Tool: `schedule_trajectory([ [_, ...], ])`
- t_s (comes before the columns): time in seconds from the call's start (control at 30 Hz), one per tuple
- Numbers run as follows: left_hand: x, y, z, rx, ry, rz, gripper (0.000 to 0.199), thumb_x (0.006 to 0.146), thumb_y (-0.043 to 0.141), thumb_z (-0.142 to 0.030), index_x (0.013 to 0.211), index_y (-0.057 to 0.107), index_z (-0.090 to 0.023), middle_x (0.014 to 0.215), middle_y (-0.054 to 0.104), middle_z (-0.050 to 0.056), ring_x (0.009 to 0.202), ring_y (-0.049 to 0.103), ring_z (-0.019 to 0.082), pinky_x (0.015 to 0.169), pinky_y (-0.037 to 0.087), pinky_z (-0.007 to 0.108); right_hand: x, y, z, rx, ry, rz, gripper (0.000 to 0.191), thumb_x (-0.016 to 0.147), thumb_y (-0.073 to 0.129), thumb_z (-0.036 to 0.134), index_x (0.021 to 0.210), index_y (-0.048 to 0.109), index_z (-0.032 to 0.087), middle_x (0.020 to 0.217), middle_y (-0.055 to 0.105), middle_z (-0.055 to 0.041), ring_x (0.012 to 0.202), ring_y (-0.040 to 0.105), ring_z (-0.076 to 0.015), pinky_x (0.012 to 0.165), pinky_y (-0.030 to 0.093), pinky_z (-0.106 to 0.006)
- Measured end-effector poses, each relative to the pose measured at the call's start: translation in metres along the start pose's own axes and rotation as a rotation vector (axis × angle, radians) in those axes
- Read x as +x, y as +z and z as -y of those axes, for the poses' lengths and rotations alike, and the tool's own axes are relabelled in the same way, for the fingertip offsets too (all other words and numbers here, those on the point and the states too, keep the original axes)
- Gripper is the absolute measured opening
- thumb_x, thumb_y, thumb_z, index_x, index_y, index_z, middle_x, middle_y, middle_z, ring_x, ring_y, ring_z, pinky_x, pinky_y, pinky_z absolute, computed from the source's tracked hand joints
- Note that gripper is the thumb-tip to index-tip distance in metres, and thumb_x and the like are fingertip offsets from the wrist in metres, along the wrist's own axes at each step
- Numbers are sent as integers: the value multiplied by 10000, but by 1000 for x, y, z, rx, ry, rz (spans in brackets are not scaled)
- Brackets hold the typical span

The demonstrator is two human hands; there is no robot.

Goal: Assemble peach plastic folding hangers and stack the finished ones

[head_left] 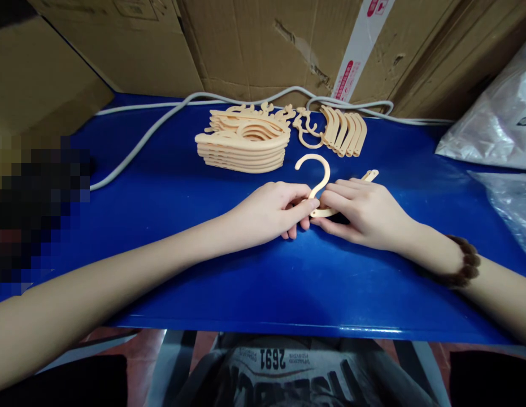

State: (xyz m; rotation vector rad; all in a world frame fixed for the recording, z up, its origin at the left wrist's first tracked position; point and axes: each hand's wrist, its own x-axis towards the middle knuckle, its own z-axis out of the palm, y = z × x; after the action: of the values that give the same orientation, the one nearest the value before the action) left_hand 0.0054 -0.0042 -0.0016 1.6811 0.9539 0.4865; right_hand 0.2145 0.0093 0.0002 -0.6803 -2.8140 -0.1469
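Note:
My left hand (283, 208) pinches the base of a cream plastic hanger hook (324, 169), whose curve points up and to the left. My right hand (362, 212) is closed around a curved cream hanger arm (325, 213); its far end sticks out past my knuckles. Hook and arm meet between my fingertips, where the joint is partly covered. Beyond my hands lies a stack of cream hangers (241, 152). Right of the stack are several loose hooks (308, 135) and a row of loose hanger arms (343, 130).
The blue table (263, 288) has its front edge near my body. A white cable (156, 121) runs along the back. Cardboard boxes (254, 51) stand behind it. Clear plastic bags (495, 113) lie at the right. The left edge is blurred out.

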Motion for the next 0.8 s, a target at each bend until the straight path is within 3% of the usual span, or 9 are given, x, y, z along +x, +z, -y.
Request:
schedule_trajectory([
  [0.8, 0, 0, 0, 42, 13, 1, 239, 973, 440, -292, 823, 563, -151, 750, 652, -5, 516, 586, 63, 483, 476, 154, 0, 0, 0, 15, 0, 5, 274, 971, 458, 381, 840, 582, 174, 738, 597, -38, 666, 508, -161, 631, 358, -271],
])
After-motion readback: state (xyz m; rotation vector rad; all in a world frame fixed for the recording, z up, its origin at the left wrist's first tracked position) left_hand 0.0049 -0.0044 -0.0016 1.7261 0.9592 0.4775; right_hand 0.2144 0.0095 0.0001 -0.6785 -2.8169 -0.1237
